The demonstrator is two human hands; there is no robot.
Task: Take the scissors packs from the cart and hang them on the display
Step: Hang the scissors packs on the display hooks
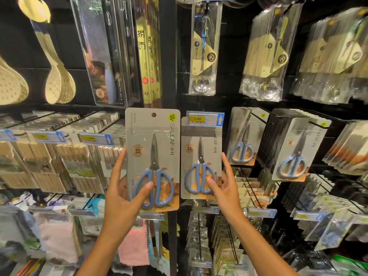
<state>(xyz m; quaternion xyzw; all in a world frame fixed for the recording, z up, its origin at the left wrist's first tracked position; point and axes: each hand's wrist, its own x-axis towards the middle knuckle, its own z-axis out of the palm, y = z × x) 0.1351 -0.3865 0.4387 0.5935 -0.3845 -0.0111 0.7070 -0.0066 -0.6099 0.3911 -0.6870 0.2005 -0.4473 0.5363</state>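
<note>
The person's left hand holds a scissors pack upright in front of the display, free of any hook. Its thumb lies across the front over the blue handles, and its fingers wrap the pack's left edge, so the hand is closed on the card. The round hang hole at the top of this pack is clear to see and empty.

Just to its right, a second scissors pack hangs on the display, its top partly covered by a price tag marked 5.00. The right hand is at this hanging pack: the thumb touches the front near the blue handles and the fingers run up along its right edge. Whether it grips the card firmly or only steadies it cannot be told.

Further right, more of the same scissors packs hang in rows on black hooks. Above them hang bagged spoons. To the left, slotted ladles hang high, and chopstick packs fill the rows below them.
</note>
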